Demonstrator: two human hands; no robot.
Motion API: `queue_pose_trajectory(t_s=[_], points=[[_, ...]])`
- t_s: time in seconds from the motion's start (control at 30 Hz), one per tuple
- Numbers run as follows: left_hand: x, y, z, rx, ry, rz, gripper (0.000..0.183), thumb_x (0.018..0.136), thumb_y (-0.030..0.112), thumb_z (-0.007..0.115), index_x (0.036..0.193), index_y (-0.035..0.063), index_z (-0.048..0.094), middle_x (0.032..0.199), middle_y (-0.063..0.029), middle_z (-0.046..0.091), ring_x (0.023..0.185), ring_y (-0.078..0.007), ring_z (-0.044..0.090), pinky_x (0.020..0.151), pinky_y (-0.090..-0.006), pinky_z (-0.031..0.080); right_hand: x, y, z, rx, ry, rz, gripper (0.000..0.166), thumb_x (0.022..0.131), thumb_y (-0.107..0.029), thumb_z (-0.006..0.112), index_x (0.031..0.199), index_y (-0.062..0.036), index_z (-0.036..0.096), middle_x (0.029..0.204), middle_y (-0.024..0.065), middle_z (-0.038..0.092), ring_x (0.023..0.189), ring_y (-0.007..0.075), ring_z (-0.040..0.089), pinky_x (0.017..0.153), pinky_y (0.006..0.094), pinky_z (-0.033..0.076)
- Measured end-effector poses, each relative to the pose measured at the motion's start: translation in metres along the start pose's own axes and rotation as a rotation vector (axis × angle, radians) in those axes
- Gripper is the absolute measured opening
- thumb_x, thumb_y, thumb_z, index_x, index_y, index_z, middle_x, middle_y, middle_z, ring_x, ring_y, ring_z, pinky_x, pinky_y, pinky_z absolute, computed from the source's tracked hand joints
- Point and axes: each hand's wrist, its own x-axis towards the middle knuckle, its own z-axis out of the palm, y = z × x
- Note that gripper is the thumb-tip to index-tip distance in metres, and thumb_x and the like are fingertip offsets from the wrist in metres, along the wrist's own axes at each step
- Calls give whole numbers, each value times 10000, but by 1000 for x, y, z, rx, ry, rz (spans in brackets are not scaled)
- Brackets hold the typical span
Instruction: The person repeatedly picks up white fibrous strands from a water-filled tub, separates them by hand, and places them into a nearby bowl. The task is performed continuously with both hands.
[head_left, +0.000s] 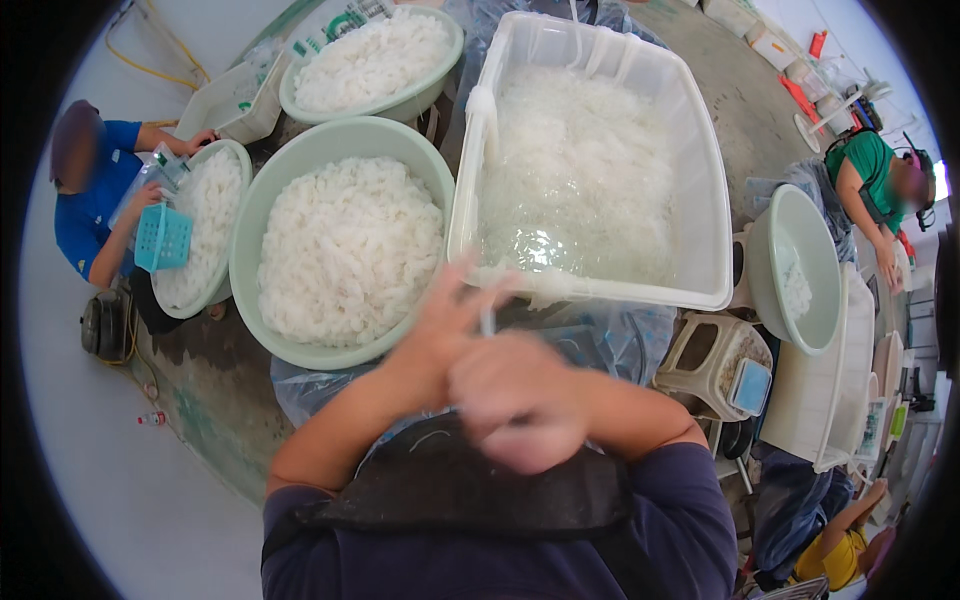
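My left hand (429, 346), blurred by motion, has its fingers spread near the close left corner of a white rectangular plastic tub (709, 225). In front of my apron, my right hand (521, 401) is curled and very blurred; whether it grips anything is unclear. A short pale strip (488, 321) shows between the hands and the tub's rim. Water and a mass of translucent white strands (577, 157) fill much of the tub, and some strands drape over its rim. To the left, a round pale green basin (247, 247) holds a heap of white soft pieces (349, 255).
Another heaped basin (420, 94) stands behind. At left, a person in blue (116, 165) holds a turquoise basket (163, 236) over a basin. Right are a plastic stool (709, 360), a tilted basin (806, 225), a long white tub (810, 397) and people in green and yellow.
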Motion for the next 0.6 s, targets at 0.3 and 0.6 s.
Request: queue_pose_trajectory(t_s=[0.3, 0.6], points=[[-12, -13, -17, 48, 183, 77, 389, 846, 345, 632, 1121, 73, 669, 1155, -149, 612, 1163, -337, 536, 1106, -528, 166, -47, 52, -17, -511, -99, 203, 148, 709, -90, 549, 822, -13, 605, 964, 152, 511, 1015, 297, 493, 929, 400, 369], [-5, -17, -20, -607, 107, -80, 257, 787, 82, 678, 1044, 81, 692, 890, -56, 692, 915, -245, 655, 1090, -543, 257, -32, 49, -10, -532, 164, 209, 139, 782, -111, 561, 887, -20, 559, 839, 164, 522, 808, 368, 494, 722, 450, 403]])
